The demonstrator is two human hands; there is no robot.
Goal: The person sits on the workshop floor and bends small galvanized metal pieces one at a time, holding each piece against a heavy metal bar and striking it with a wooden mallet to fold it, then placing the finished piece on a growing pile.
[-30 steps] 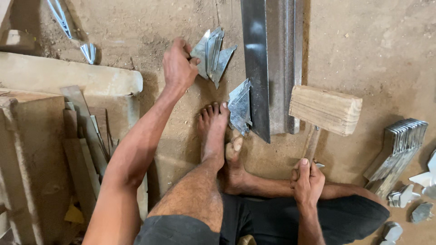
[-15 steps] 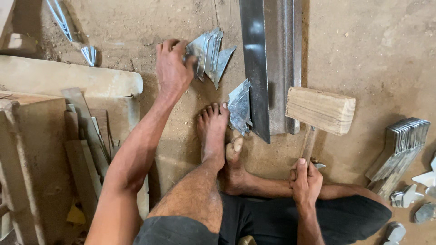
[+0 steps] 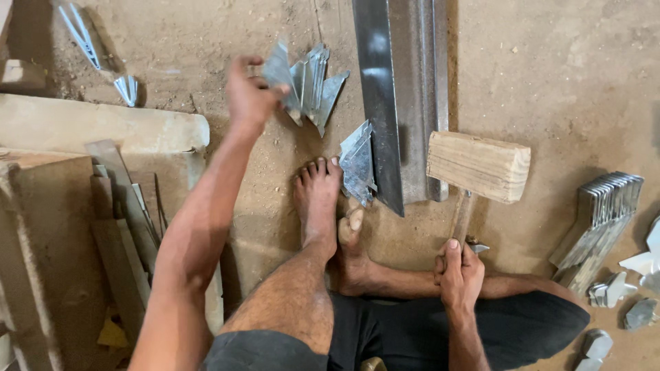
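Note:
My left hand [image 3: 249, 96] is raised over the dirt floor and pinches a thin cut sheet-metal piece [image 3: 280, 69], lifted off a small pile of similar pointed metal pieces [image 3: 317, 86]. My right hand [image 3: 459, 271] grips the handle of a wooden mallet [image 3: 479, 165], whose block head rests beside a long steel angle bar [image 3: 399, 96]. A second bunch of cut metal pieces [image 3: 359, 163] leans against the bar's near end, just beyond my bare left foot [image 3: 317, 199].
A stack of bent metal strips [image 3: 605, 213] and loose offcuts [image 3: 636, 292] lie at the right. Wooden planks and a block [image 3: 103, 130] fill the left. Metal shears [image 3: 82, 34] lie at the top left on the sandy floor.
My left hand has lifted one metal piece off the pile and drawn it up and to the left. The right hand keeps hold of the mallet, which has barely shifted.

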